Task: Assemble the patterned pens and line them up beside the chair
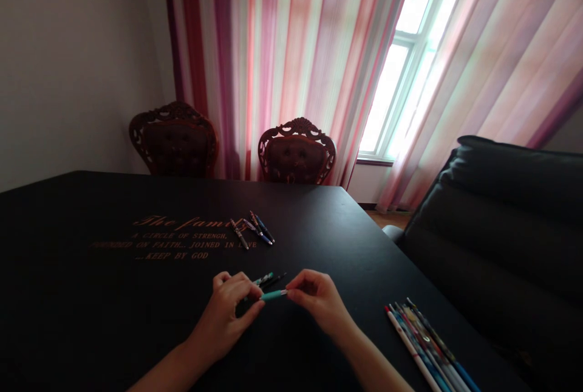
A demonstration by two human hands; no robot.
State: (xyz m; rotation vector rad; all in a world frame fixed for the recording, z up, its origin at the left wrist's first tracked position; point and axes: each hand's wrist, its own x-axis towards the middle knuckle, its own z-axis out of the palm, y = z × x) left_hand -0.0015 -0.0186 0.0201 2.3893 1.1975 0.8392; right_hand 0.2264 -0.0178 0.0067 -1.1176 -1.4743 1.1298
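While it is pinched at both ends, the teal pen (274, 295) sits just over the desk (113, 319), near the middle of the near edge. Right hand (316, 301) is closed on one end and left hand (230, 313) on the other. Two dark pens (269, 278) are at the left fingertips; held or lying, cannot tell. Judged: one pen mid-handling. A loose group of pens (252, 229) lies toward desk centre, and a row of pens (426, 343) lies at the near right corner, not touched.

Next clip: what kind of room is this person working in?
Probably a room in a home, perhaps a dining room: a black table printed with a family motto, carved upholstered chairs and pink striped curtains over a window. The left hand and right hand hold a teal pen.
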